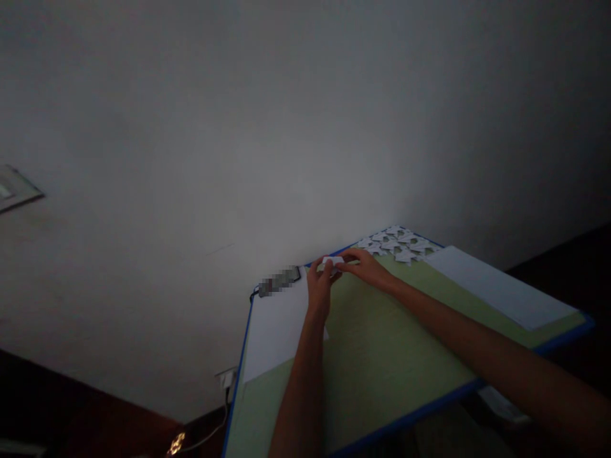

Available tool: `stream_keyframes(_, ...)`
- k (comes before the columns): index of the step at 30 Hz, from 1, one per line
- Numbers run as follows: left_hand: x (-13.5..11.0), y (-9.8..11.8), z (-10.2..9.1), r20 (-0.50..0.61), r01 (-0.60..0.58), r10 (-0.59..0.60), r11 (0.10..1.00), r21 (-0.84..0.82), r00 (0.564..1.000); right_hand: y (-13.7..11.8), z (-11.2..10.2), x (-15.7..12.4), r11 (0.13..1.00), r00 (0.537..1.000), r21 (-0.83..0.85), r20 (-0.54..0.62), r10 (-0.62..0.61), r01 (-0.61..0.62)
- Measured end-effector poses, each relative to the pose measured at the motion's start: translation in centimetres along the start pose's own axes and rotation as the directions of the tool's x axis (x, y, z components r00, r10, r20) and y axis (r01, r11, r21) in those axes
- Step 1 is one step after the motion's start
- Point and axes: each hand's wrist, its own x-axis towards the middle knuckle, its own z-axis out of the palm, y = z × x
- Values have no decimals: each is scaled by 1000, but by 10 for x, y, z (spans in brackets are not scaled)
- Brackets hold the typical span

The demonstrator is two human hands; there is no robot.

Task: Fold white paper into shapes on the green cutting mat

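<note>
Between both hands, above the far part of the green table, is a small folded piece of white paper (333,260). My left hand (319,283) grips it from the left, thumb in front and fingers behind. On its other side, my right hand (360,264) pinches the paper's right edge with the fingertips. Fine details of the folds are too small to make out. Several folded white paper stars (396,243) lie in a cluster at the table's far right corner, just beyond my right hand.
White paper sheets (274,337) lie on the left of the green table (382,356), and a stack of white paper (496,286) on the right. A phone-like device (279,280), partly blurred, rests at the back left. The wall (286,127) adjoins the table; a plug (226,380) with cable is at left.
</note>
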Motion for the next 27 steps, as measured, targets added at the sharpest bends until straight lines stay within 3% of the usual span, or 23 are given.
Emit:
stream_keyframes(6, -2, 1, -1, 59, -20, 18, 999, 32, 998, -1, -1, -2, 999, 996, -33, -79, 32, -35)
stream_keyframes(13, 2, 2, -7, -1, -145, 153, 941, 305, 988, 3, 0, -2, 999, 999, 19, -23, -25, 26)
stream_keyframes(19, 0, 6, -6, -27, -74, 83, 967, 243, 996, -1, 0, -3, 999, 999, -5, -8, -44, 44)
stream_keyframes(27, 1, 4, -5, 2, -111, 112, 974, 200, 994, -4, 0, -5, 999, 999, 27, -39, -38, 39)
